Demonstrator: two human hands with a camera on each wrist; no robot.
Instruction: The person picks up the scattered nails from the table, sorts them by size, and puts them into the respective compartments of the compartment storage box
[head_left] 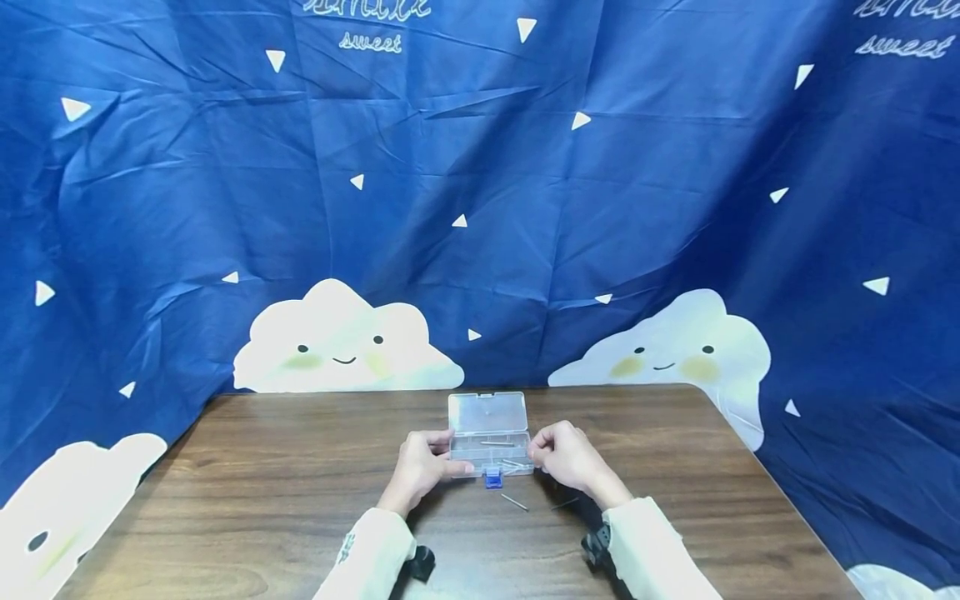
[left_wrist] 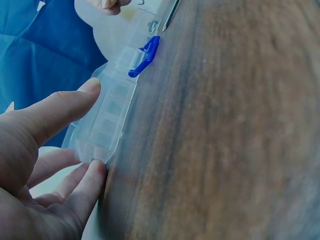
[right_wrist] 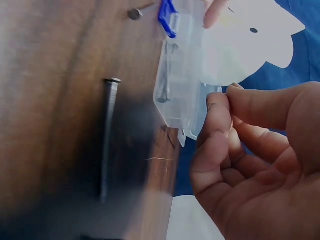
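A clear plastic compartment box point(head_left: 517, 442) sits toward the back of the table, its lid point(head_left: 487, 412) raised behind it and its blue latch point(head_left: 492, 480) hanging down in front. My left hand point(head_left: 417, 468) grips the box's left end, thumb along the front edge and fingers around the side. At the right end, the thumb and forefinger of my right hand point(head_left: 567, 454) meet at the tips; nothing shows between them. Several metal nails point(right_wrist: 168, 75) lie inside the box. One loose nail point(head_left: 515, 502) is in front of it, and another nail point(right_wrist: 107, 140) lies below my right hand.
The brown wooden table point(head_left: 247, 500) reaches back to a blue curtain point(head_left: 420, 250) printed with clouds and triangles. Dark straps with small devices point(head_left: 596, 546) sit at both wrists, under white sleeves point(head_left: 660, 550).
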